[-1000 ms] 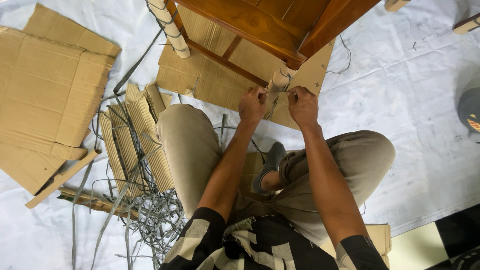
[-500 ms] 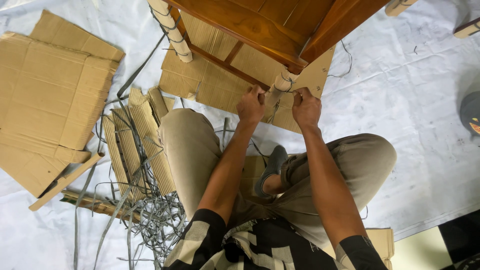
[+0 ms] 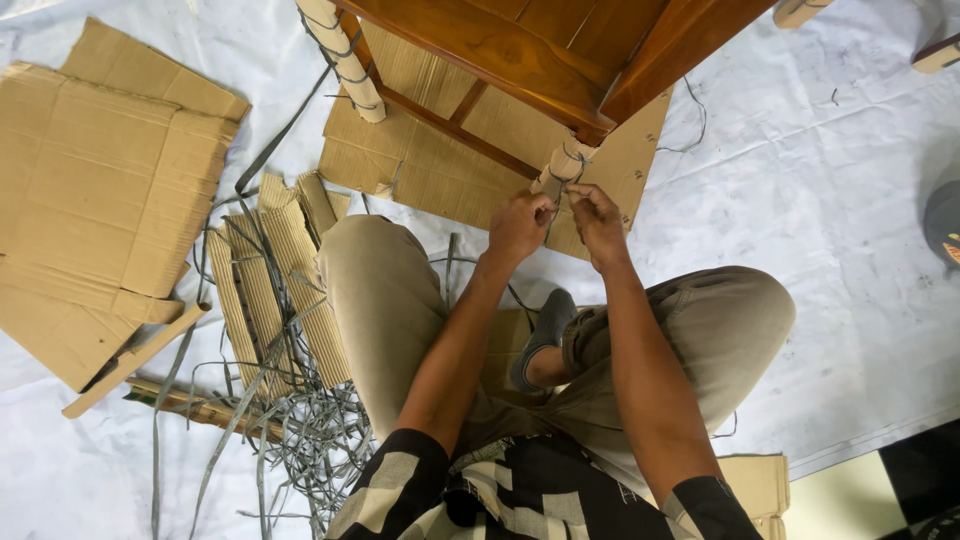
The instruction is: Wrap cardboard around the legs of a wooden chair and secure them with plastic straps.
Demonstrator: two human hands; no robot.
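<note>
I sit cross-legged on a white floor sheet in front of a brown wooden piece of furniture (image 3: 520,45). Its near leg (image 3: 562,165) is wrapped in corrugated cardboard and bound with a thin grey strap. My left hand (image 3: 518,225) and my right hand (image 3: 598,220) meet at the bottom of that leg. Both pinch the grey strap (image 3: 556,188) where it crosses the wrapping. A second wrapped leg (image 3: 345,60) stands further left, also strapped.
Flat cardboard sheets (image 3: 100,210) lie at the left. Ribbed cardboard strips (image 3: 285,290) and a tangle of grey straps (image 3: 300,440) lie beside my left knee. More cardboard (image 3: 430,150) lies under the furniture. A dark round object (image 3: 945,225) sits at the right edge.
Both hands stay at the wrapped leg and have shifted slightly along the strap; the view has drifted a little.
</note>
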